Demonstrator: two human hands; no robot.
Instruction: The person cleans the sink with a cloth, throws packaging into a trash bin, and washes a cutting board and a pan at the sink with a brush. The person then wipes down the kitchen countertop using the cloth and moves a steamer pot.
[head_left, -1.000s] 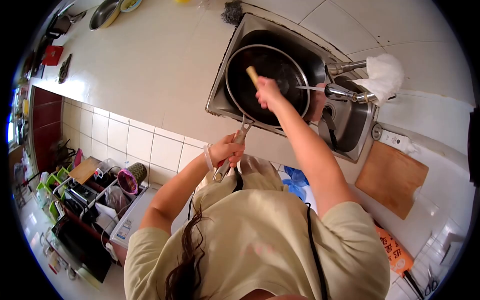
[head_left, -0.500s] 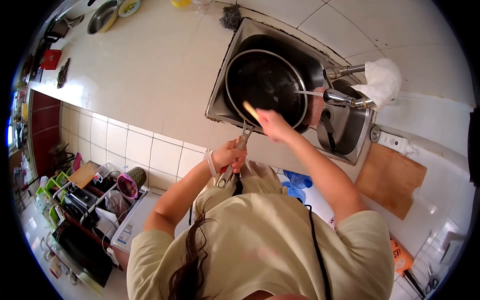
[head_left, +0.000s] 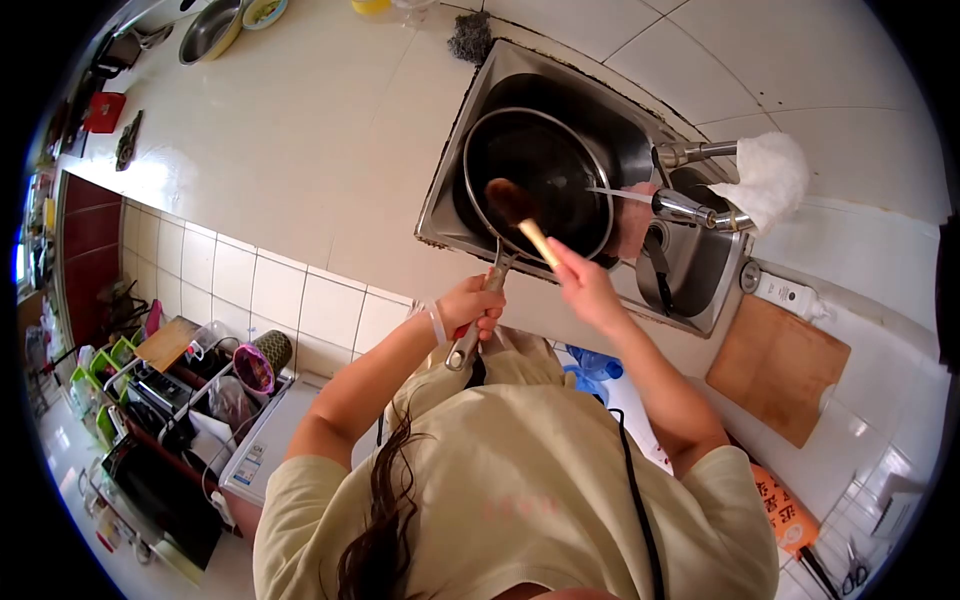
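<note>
A large dark wok [head_left: 545, 165] rests in the left basin of the steel sink [head_left: 440, 215], tilted a little. My left hand [head_left: 474, 306] is wrapped round the wok's metal handle [head_left: 463, 352] near the counter's front edge. In my right hand [head_left: 587, 286] is a brush [head_left: 538, 243] with a pale wooden handle and a dark brown head. The brush head is over the near left part of the wok; whether it touches the metal I cannot tell. A thin stream of water falls from the faucet [head_left: 683, 208] into the wok.
A pink cloth [head_left: 632, 222] hangs over the sink divider, and a black-handled utensil [head_left: 654, 275] lies in the small right basin. White cloth [head_left: 770, 180] wraps the faucet pipe. A cutting board [head_left: 780, 365] is at right, a scouring pad [head_left: 470, 37] behind the sink.
My right hand has moved right and towards me, and the brush head has come into clear view. The wok has shifted slightly right, its handle still in my left hand.
</note>
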